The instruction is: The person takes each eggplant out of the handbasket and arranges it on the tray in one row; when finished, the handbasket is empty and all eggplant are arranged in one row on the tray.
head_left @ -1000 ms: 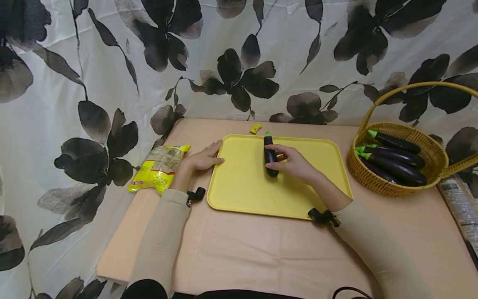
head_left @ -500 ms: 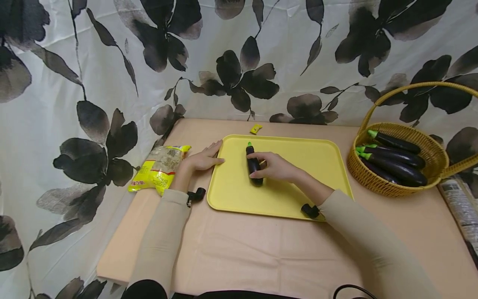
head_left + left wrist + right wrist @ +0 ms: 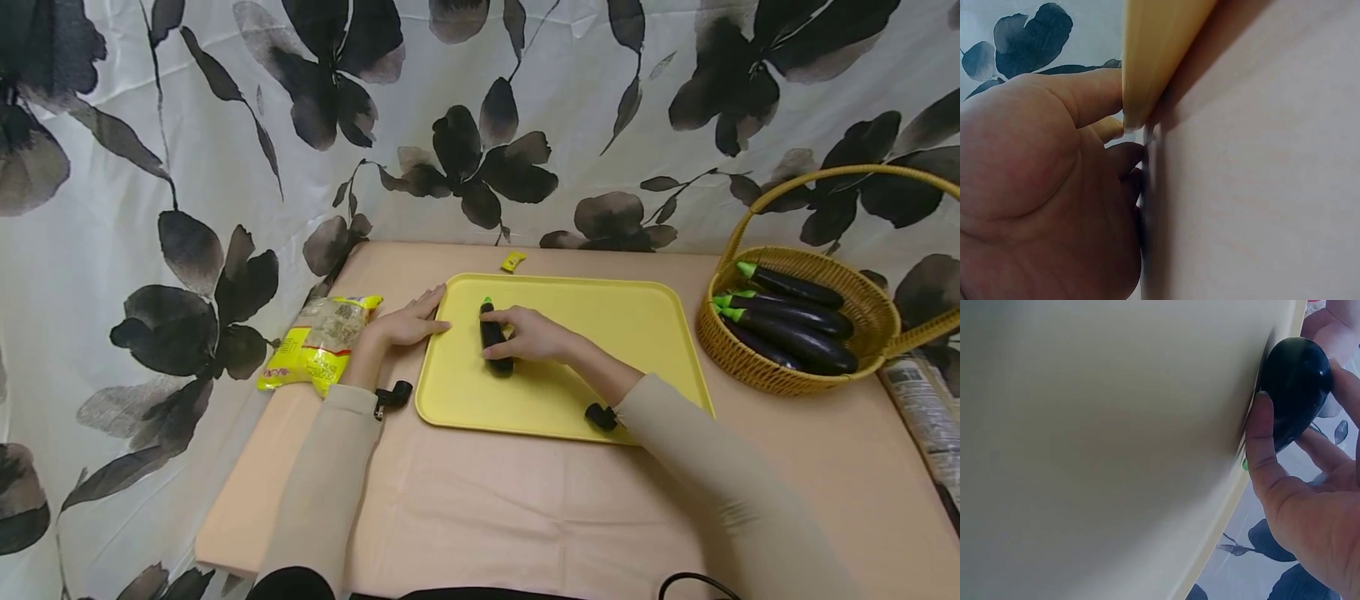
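Note:
A dark purple eggplant [image 3: 492, 335] with a green stem tip lies lengthwise on the left half of the yellow tray [image 3: 600, 367]. My right hand [image 3: 534, 335] grips it from the right side, thumb near its blunt end and fingers farther up. In the right wrist view the blunt end of the eggplant [image 3: 1297, 384] shows between thumb and fingers, right at the tray surface. Outside the tray's left edge, my left hand [image 3: 408, 321] lies with straight fingers, its thumb touching the rim. The left wrist view shows that thumb [image 3: 1097, 94] against the tray rim [image 3: 1147, 56].
At the right stands a wicker basket [image 3: 750, 377] with a tall handle, holding several eggplants [image 3: 795, 333]. A yellow snack bag [image 3: 315, 337] lies left of my left hand. Behind the tray is a small yellow packet [image 3: 513, 262]. A floral curtain [image 3: 480, 125] hangs behind the table.
My right hand has moved left across the tray with the eggplant, from near the middle toward the left side. The left hand has stayed at the tray's edge.

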Demonstrator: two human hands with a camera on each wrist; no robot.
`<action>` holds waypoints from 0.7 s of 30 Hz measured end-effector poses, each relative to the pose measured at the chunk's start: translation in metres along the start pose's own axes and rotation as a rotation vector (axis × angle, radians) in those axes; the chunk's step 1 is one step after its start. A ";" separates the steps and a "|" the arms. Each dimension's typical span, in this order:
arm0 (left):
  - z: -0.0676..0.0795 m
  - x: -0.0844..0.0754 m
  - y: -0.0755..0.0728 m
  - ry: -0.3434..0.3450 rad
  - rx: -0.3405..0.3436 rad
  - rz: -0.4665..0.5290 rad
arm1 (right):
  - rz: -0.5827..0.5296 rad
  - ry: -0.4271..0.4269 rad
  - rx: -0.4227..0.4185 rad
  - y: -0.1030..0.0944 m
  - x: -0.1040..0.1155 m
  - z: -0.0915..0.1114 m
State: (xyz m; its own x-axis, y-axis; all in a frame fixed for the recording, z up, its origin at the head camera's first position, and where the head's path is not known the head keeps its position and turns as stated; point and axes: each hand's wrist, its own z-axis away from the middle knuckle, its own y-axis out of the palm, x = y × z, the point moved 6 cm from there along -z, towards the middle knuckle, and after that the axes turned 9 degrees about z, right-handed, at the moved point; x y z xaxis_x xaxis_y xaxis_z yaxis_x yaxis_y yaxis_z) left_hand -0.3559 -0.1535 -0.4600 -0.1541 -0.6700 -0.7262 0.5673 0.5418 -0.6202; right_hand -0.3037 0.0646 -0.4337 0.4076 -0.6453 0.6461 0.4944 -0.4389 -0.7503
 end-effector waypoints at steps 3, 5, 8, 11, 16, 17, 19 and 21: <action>0.000 0.000 0.000 -0.003 -0.002 0.008 | -0.030 -0.003 0.017 0.002 0.002 -0.002; 0.000 0.001 0.000 -0.006 -0.006 0.014 | -0.086 0.019 0.035 0.004 0.001 -0.004; 0.000 0.001 0.000 -0.004 -0.011 0.019 | -0.175 0.063 0.050 0.006 0.000 -0.005; -0.001 0.004 0.000 -0.016 -0.009 0.010 | -0.230 0.103 0.038 0.007 -0.002 -0.007; -0.005 0.009 0.000 -0.054 -0.005 -0.014 | -0.221 0.101 0.022 0.009 0.002 -0.011; -0.005 0.010 0.000 -0.057 -0.006 -0.013 | -0.216 0.099 0.022 0.010 0.004 -0.012; -0.004 0.009 0.000 -0.044 -0.006 -0.003 | -0.206 0.091 0.023 0.011 0.008 -0.013; -0.003 0.008 0.000 -0.041 -0.006 0.001 | -0.192 0.082 0.026 0.014 0.011 -0.015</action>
State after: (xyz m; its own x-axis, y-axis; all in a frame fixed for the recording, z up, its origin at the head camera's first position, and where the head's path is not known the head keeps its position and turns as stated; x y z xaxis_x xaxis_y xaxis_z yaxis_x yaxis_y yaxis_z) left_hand -0.3599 -0.1572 -0.4664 -0.1200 -0.6899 -0.7139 0.5622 0.5455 -0.6216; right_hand -0.3042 0.0420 -0.4389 0.2413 -0.6005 0.7624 0.5771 -0.5428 -0.6102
